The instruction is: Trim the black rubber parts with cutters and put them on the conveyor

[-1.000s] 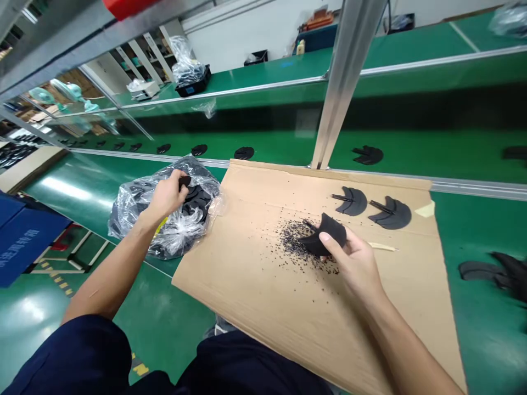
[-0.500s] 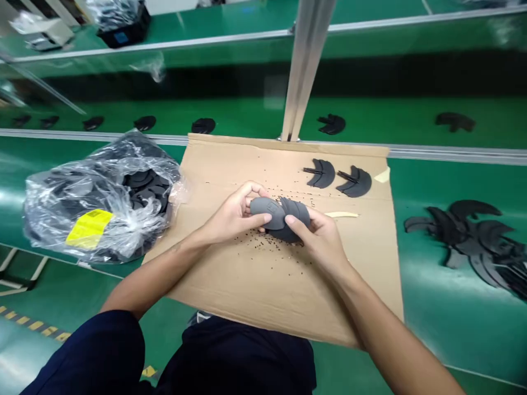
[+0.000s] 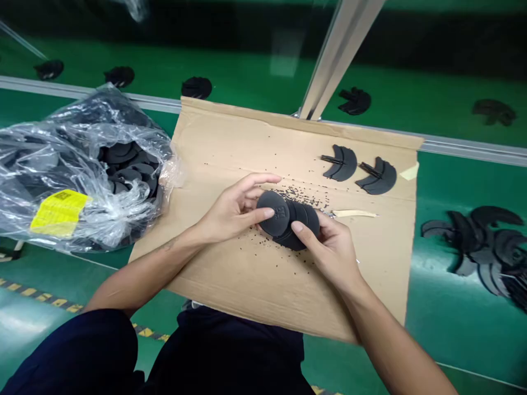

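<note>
Several dark discs overlap like a fan between my two hands, above a cardboard sheet. My left hand pinches the leftmost disc, thumb on its face beside small raised marks, index finger stretched out above. The right side of the stack is gripped by my right hand, its thumb lying on top. Small black crumbs are scattered on the cardboard behind and under the discs. A thin tool with a cream handle lies just beyond my right hand.
At the left sits a clear plastic bag of dark discs with a yellow label. Two fanned black pieces lie on the cardboard's back right. Curved dark scraps are heaped at the right. A metal post stands behind.
The camera view has shifted closer and tilted. The discs have turned to face the camera more, and my left index finger has straightened out above them.
</note>
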The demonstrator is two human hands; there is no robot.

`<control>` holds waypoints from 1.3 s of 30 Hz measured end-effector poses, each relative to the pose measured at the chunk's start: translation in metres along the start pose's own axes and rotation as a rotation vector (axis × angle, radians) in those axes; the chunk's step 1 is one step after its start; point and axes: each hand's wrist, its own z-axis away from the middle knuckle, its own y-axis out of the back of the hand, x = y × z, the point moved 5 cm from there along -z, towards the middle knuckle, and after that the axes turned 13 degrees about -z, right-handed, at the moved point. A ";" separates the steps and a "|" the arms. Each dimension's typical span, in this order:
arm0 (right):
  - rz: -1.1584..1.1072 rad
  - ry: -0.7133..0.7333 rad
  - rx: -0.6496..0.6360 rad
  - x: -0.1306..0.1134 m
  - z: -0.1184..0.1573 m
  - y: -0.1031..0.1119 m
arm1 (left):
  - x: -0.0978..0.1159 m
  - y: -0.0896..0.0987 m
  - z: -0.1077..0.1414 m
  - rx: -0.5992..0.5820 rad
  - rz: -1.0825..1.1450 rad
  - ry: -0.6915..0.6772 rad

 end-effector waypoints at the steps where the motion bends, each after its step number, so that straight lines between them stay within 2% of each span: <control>1: 0.004 0.005 -0.018 0.000 0.000 -0.001 | -0.001 -0.002 0.001 -0.024 -0.008 0.005; 4: 0.016 0.015 -0.031 0.003 0.000 -0.004 | -0.002 -0.007 0.002 -0.057 -0.147 -0.033; 7: 0.026 0.016 -0.008 0.006 0.000 -0.004 | 0.001 -0.006 0.003 -0.010 -0.356 -0.151; 9: 0.034 0.022 0.000 0.007 0.000 -0.004 | 0.002 -0.006 0.004 0.017 -0.418 -0.202; 21: 0.058 0.107 -0.013 0.006 0.002 -0.002 | -0.002 -0.012 0.008 0.110 -0.364 -0.185; 30: 0.134 0.086 0.001 0.009 0.002 -0.002 | 0.005 -0.011 0.010 0.144 -0.450 -0.315; 32: 0.147 0.104 0.004 0.006 0.003 -0.003 | 0.003 -0.012 0.009 0.141 -0.426 -0.293; 37: 0.162 0.216 0.043 -0.001 0.005 -0.003 | -0.007 -0.016 0.006 0.091 -0.259 -0.058; 39: 0.196 0.246 0.027 -0.003 0.005 -0.003 | -0.006 -0.015 0.005 0.073 -0.249 -0.049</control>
